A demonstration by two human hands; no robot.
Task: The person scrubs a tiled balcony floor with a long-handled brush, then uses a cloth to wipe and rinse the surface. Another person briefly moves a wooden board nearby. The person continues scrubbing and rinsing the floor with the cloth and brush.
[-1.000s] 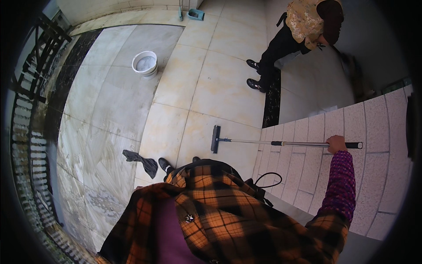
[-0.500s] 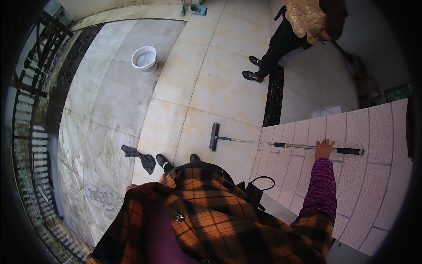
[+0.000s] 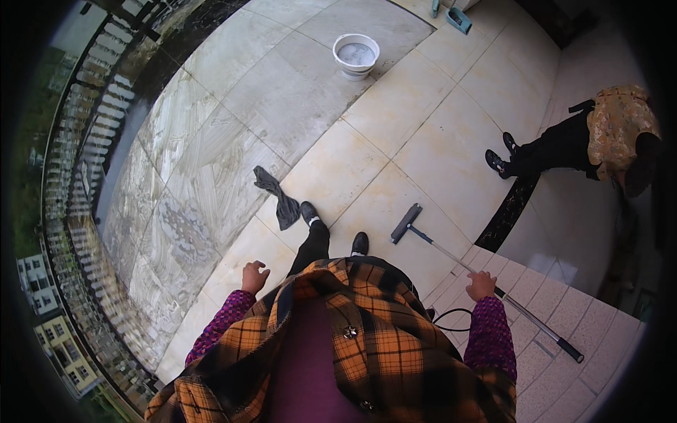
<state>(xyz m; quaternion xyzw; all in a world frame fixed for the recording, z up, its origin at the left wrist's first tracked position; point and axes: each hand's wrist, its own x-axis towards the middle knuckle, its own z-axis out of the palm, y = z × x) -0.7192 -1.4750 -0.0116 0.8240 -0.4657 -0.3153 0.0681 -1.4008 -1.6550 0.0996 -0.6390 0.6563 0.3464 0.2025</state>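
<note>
A long-handled floor squeegee or mop with a dark flat head (image 3: pixel 405 224) leans with its metal pole (image 3: pixel 525 311) against the pink tiled wall. My right hand (image 3: pixel 482 285) is just beside the pole, its fingers apart and bent; it appears to hold nothing. Away from the wall, over the pale floor, my left hand (image 3: pixel 254 277) hangs with loosely curled fingers and nothing in it. A crumpled dark grey cloth (image 3: pixel 282 201) lies on the floor by my left shoe (image 3: pixel 309 211).
A white bucket (image 3: pixel 356 71) holding greyish liquid stands on the wet, streaked grey tiles. Far off lies a teal dustpan (image 3: pixel 459 21). Another person (image 3: pixel 557 156) stands to the right near a dark floor strip (image 3: pixel 509 211). A white balustrade (image 3: pixel 106 116) runs along the left.
My right hand has come off the wall and the pole and drawn back toward me. My left hand has come into view. The whole view has turned leftward.
</note>
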